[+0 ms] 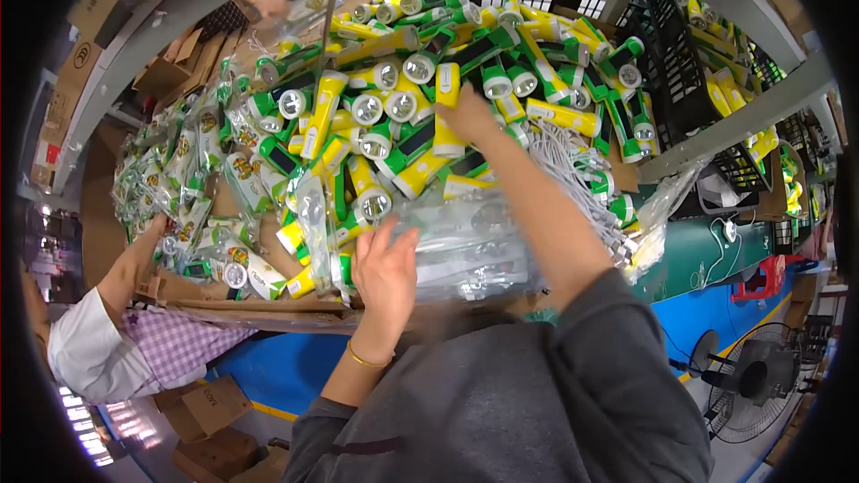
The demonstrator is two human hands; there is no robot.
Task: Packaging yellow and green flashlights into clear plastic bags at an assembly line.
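Note:
A big heap of yellow and green flashlights [367, 109] covers the table before me. My right hand [467, 118] reaches into its middle, fingers closed on the side of a yellow flashlight [446, 85] that stands roughly upright. My left hand [386, 275] is at the near edge, fingers raised and apart, with nothing seen in them. Just right of it lies a stack of clear plastic bags [470, 255], partly under my right forearm. A bundle of white cables [573, 183] lies right of that forearm.
Bagged flashlights [192, 183] pile up at the left, where a co-worker's hand [154, 237] reaches in. Black crates [684, 63] with more flashlights stand at the right behind a grey metal post [734, 116]. A fan [756, 376] and a red stool [762, 279] are at the lower right.

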